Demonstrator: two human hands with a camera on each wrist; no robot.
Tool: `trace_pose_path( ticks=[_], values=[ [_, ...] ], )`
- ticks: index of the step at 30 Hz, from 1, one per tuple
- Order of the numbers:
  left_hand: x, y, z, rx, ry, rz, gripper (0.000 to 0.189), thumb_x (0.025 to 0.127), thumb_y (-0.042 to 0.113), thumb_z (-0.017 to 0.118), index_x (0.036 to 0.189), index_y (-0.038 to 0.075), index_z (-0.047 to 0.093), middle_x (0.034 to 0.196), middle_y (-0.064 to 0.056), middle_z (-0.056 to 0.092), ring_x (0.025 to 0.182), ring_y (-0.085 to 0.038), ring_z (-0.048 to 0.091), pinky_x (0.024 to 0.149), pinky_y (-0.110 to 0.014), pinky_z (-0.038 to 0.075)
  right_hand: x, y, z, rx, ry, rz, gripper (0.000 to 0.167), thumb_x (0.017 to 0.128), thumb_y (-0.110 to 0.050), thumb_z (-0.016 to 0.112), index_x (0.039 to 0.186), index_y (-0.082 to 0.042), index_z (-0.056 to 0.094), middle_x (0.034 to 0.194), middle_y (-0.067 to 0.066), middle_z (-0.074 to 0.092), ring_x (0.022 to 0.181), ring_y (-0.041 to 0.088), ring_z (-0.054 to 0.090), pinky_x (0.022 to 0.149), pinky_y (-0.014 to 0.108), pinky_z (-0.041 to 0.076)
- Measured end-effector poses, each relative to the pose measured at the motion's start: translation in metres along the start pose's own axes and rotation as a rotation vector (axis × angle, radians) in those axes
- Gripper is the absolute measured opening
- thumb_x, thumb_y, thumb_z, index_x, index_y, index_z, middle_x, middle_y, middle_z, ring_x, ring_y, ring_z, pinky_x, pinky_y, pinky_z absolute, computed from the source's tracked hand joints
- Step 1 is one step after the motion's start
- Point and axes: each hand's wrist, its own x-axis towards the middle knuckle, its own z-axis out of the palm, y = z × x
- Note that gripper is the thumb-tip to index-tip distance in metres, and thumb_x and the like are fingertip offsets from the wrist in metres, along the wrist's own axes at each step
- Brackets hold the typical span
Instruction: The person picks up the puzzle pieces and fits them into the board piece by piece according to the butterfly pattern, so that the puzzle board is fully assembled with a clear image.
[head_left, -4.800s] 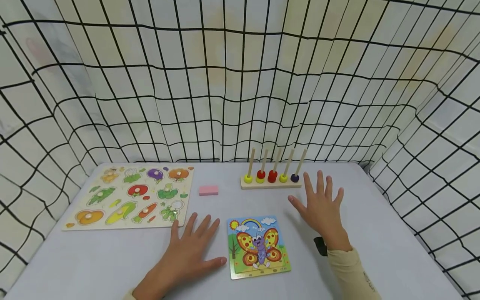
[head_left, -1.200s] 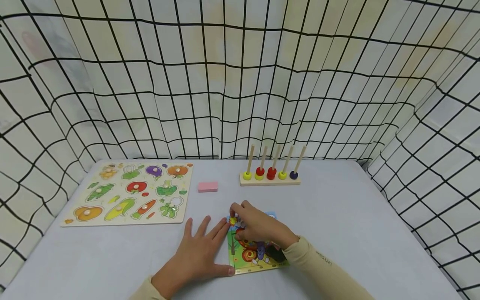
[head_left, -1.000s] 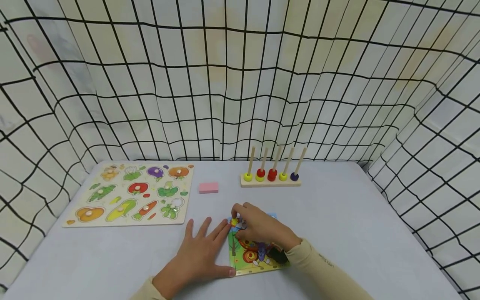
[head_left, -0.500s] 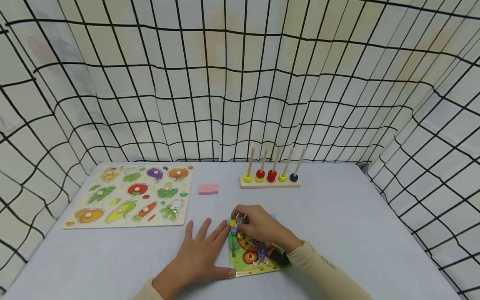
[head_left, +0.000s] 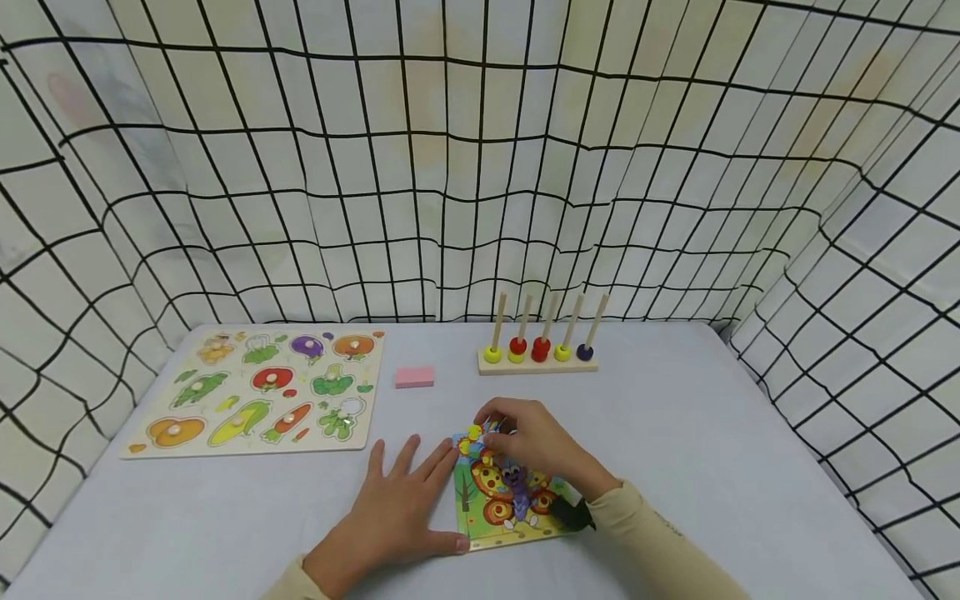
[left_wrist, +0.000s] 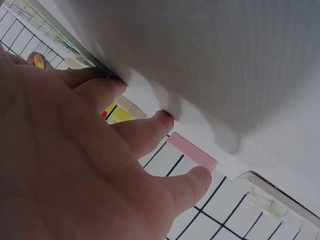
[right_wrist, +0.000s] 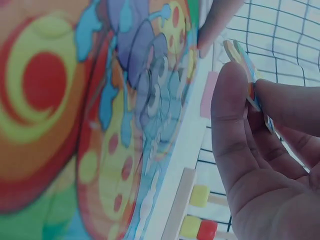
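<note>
A butterfly jigsaw puzzle (head_left: 480, 533) lies in its flat tray on the white table, in front of me. My right hand (head_left: 543, 442) is over its top part and pinches a thin puzzle piece (head_left: 476, 432) with yellow on it, raised off the picture. In the right wrist view, thumb and fingers grip the puzzle piece (right_wrist: 245, 70) edge-on above the butterfly picture (right_wrist: 120, 125). My left hand (head_left: 393, 504) lies spread on the table, its fingertips and thumb at the puzzle's left edge. Fingers of the right hand hide the puzzle's top middle.
A vegetable peg board (head_left: 255, 442) lies at the back left. A pink block (head_left: 414, 377) sits beside it. Behind the puzzle stands a wooden bead counter (head_left: 537, 367) with coloured beads on pegs. Black netting (head_left: 480, 167) over white cloth encloses the table's back and sides.
Both hands were first spread beside the puzzle. My right hand then came to its top left corner and has now lifted a piece up and slightly right. The left hand moved to the puzzle's edge.
</note>
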Motion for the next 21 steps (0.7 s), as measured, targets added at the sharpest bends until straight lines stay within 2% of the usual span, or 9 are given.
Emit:
trace_pose_path(
  ticks=[3, 9, 15, 21],
  values=[
    [0.000, 0.000, 0.000, -0.003, 0.002, -0.004, 0.117, 0.077, 0.087, 0.072, 0.165, 0.014, 0.044, 0.170, -0.003, 0.040, 0.153, -0.049, 0.033, 0.115, -0.083, 0.012, -0.004, 0.004, -0.007, 0.019, 0.027, 0.005, 0.015, 0.104, -0.011, 0.071, 0.117, -0.016, 0.075, 0.102, -0.008, 0.071, 0.090, 0.013, 0.068, 0.083, 0.033, 0.058],
    [0.000, 0.001, 0.001, -0.009, -0.008, -0.016, 0.118, 0.076, 0.087, 0.071, 0.165, 0.015, 0.044, 0.171, -0.003, 0.040, 0.154, -0.048, 0.032, 0.115, -0.083, 0.011, -0.015, 0.015, -0.027, 0.066, 0.073, 0.044, 0.016, 0.103, -0.008, 0.072, 0.117, -0.013, 0.077, 0.100, -0.004, 0.072, 0.085, 0.019, 0.067, 0.079, 0.035, 0.059],
    [0.001, 0.001, 0.001, -0.018, -0.017, -0.026, 0.117, 0.076, 0.086, 0.073, 0.165, 0.015, 0.044, 0.171, -0.003, 0.039, 0.154, -0.048, 0.031, 0.116, -0.083, 0.009, -0.027, 0.032, -0.051, 0.124, 0.113, 0.103, 0.019, 0.103, -0.004, 0.070, 0.121, -0.007, 0.075, 0.103, 0.003, 0.073, 0.080, 0.022, 0.070, 0.078, 0.045, 0.063],
    [0.001, 0.001, 0.000, -0.023, -0.016, -0.021, 0.118, 0.076, 0.086, 0.073, 0.165, 0.015, 0.044, 0.171, -0.003, 0.039, 0.154, -0.048, 0.031, 0.116, -0.083, 0.009, -0.041, 0.051, -0.079, 0.105, 0.177, 0.151, 0.022, 0.103, -0.004, 0.070, 0.124, -0.002, 0.073, 0.105, 0.008, 0.074, 0.081, 0.022, 0.070, 0.080, 0.044, 0.062]
  ],
)
